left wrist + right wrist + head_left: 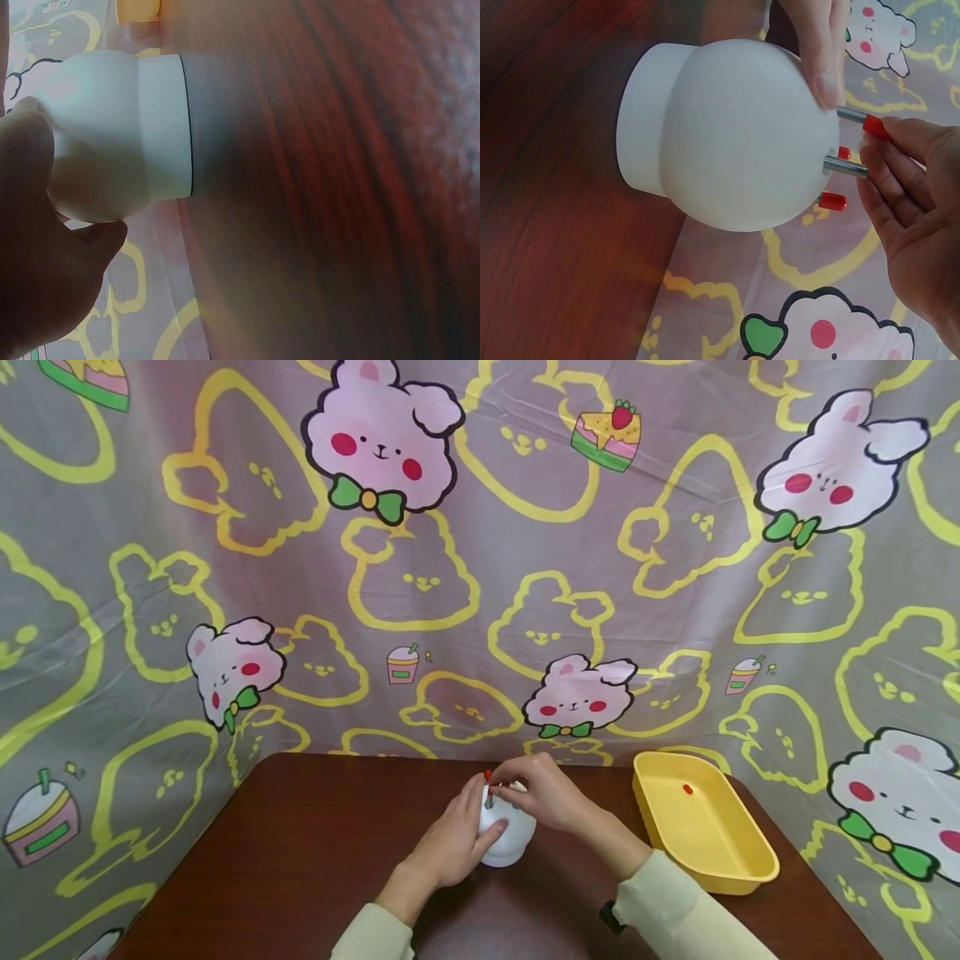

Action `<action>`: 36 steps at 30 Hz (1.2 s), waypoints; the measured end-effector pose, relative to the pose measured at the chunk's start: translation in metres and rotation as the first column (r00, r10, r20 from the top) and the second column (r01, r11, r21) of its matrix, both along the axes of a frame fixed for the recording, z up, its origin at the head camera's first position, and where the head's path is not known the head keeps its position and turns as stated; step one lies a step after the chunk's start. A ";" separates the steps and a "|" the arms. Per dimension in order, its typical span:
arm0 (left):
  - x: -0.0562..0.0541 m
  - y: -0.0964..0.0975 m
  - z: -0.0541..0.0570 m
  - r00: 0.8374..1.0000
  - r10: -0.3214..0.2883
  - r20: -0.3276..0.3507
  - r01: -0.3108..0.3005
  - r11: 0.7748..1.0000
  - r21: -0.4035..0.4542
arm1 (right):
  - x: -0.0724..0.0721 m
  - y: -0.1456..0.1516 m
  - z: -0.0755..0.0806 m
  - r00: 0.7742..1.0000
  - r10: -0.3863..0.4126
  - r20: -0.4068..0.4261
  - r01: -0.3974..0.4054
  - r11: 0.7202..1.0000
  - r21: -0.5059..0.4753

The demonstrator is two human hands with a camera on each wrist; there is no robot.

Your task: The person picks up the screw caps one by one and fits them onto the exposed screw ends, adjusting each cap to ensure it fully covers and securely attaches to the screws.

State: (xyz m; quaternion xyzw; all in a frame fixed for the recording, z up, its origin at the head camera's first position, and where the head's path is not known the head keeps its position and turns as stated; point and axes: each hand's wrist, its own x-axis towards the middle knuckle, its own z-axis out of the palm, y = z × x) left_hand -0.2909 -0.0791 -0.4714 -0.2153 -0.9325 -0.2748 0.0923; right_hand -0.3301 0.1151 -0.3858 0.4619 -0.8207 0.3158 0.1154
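Note:
A white, round-bodied piece with a flared base (pixel 504 847) stands upright on the table, metal pins sticking out of its top. My left hand (pixel 450 839) grips its side, with the thumb across the front. In the right wrist view, my right hand (pixel 922 202) pinches a small red cap (pixel 875 126) at the end of one metal pin (pixel 850 114). Beside it, another pin (pixel 847 166) is bare metal. Further red caps (pixel 832 201) show behind, at the top of the white body. How far the pinched cap sits over its pin is hidden by the fingers.
A yellow tray (pixel 765 868) stands on the right of the brown table (pixel 315 852), with a small red piece (pixel 687 789) inside. Behind the table hangs a patterned curtain (pixel 465 568), which also covers both sides.

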 end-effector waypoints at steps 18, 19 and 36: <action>0.001 0.000 0.002 0.999 -0.007 0.048 0.007 1.000 0.002 | -0.002 -0.004 -0.012 0.999 0.004 -0.054 -0.002 0.999 0.044; 0.001 0.000 0.002 0.999 -0.007 0.046 0.007 1.000 0.001 | -0.002 -0.004 -0.012 0.998 0.004 -0.057 -0.002 0.999 0.043; 0.001 -0.001 0.002 0.999 -0.015 0.044 0.015 1.000 0.009 | -0.002 -0.004 -0.014 0.999 -0.001 -0.044 0.003 0.999 0.033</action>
